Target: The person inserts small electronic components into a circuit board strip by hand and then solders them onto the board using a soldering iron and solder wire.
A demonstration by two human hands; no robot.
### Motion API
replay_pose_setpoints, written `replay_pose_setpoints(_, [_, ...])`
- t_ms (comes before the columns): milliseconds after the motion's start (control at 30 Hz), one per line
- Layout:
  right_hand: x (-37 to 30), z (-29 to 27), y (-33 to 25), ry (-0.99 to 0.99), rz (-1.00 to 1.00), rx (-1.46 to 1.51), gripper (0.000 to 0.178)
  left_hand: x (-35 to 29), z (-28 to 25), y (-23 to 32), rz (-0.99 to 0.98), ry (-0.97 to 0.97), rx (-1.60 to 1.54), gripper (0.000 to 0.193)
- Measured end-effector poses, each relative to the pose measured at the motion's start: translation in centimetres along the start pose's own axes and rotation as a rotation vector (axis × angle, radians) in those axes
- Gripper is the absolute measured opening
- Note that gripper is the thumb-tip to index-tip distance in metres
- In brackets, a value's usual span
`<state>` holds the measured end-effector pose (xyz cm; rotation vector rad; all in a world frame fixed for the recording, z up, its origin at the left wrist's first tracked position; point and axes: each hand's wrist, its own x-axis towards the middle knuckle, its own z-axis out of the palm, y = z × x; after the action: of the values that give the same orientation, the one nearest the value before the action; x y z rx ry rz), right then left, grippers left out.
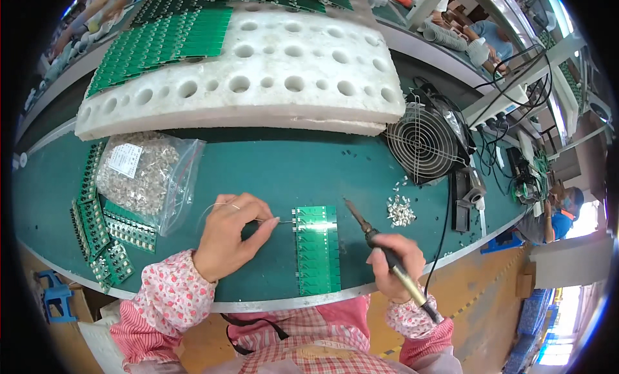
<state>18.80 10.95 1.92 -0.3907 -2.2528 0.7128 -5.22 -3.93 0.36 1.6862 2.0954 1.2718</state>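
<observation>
A green circuit board panel point(316, 258) lies flat on the green work mat, with small pins along its left edge. My left hand point(233, 232) is left of the panel, thumb and forefinger pinched on a thin solder wire point(284, 222) whose end reaches the panel's upper left edge. A loop of the wire shows behind the knuckles. My right hand point(395, 264) grips a soldering iron point(393, 263) right of the panel. Its tip points up and left, apart from the board. A pile of small metal pieces point(401, 211) lies beyond my right hand.
A clear bag of metal parts point(145, 174) and several populated boards point(106, 235) are at left. White foam block point(277, 109) with stacked green panels point(167, 45) spans the back. A fan point(422, 142), iron stand point(469, 193) and black cable point(445, 235) are at right. Other people sit beyond.
</observation>
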Motion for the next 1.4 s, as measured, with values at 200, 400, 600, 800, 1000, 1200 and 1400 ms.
replay_pose_setpoints(200, [2.6,2.0,0.0,0.074,0.428,0.481,0.009,1.3,1.4,0.0,-0.106,-0.022,-0.074,0.018])
replay_pose_setpoints(400, [2.7,3.0,1.5,0.082,0.579,0.646,0.015,0.8,2.2,-0.7,-0.016,0.043,-0.103,0.013])
replay_pose_setpoints(600, [2.9,3.6,1.2,0.078,0.648,0.659,0.015,0.9,1.8,-1.0,-0.096,-0.025,-0.087,0.016])
replay_pose_setpoints(800, [2.8,3.5,1.7,0.052,0.623,0.667,0.015,1.0,2.0,-0.9,-0.084,-0.010,-0.117,0.016])
replay_pose_setpoints(1000, [3.1,3.6,1.2,0.045,0.644,0.654,0.016,1.1,1.9,-0.8,-0.065,-0.005,-0.108,0.016])
replay_pose_setpoints(1200, [3.2,3.6,1.2,0.048,0.667,0.648,0.016,1.1,2.1,-1.1,-0.015,0.041,-0.088,0.013])
replay_pose_setpoints(1400, [2.8,3.6,1.5,0.022,0.642,0.648,0.016,1.0,2.0,-1.0,-0.074,0.009,-0.100,0.014])
